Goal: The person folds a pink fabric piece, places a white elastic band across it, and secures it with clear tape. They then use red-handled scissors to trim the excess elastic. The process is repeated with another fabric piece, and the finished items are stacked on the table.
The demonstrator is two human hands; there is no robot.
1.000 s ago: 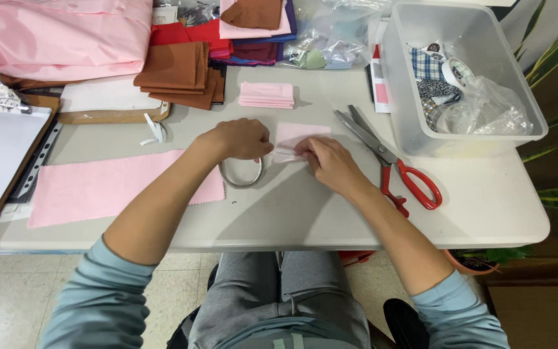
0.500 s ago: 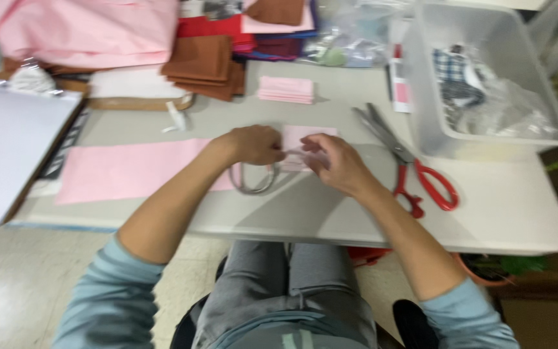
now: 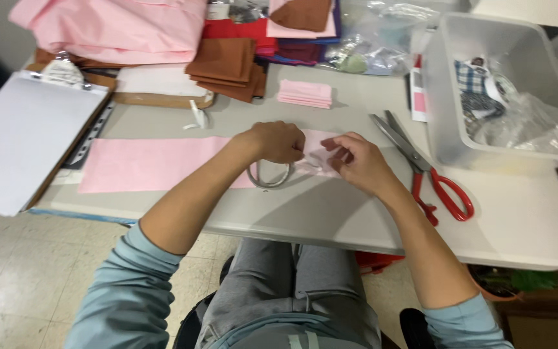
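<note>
while the left hand (image 3: pixel 278 141) is curling shut over a small pink fabric piece (image 3: pixel 318 155) near the table's (image 3: pixel 330 213) front edge and the right hand's (image 3: pixel 355 160) fingers are pinching its corner, the fold is probably at risk of slipping askew if either grip is loosening.

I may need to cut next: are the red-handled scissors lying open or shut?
Shut. The red-handled scissors lie flat on the table right of the right hand, blades together in one line.
</note>
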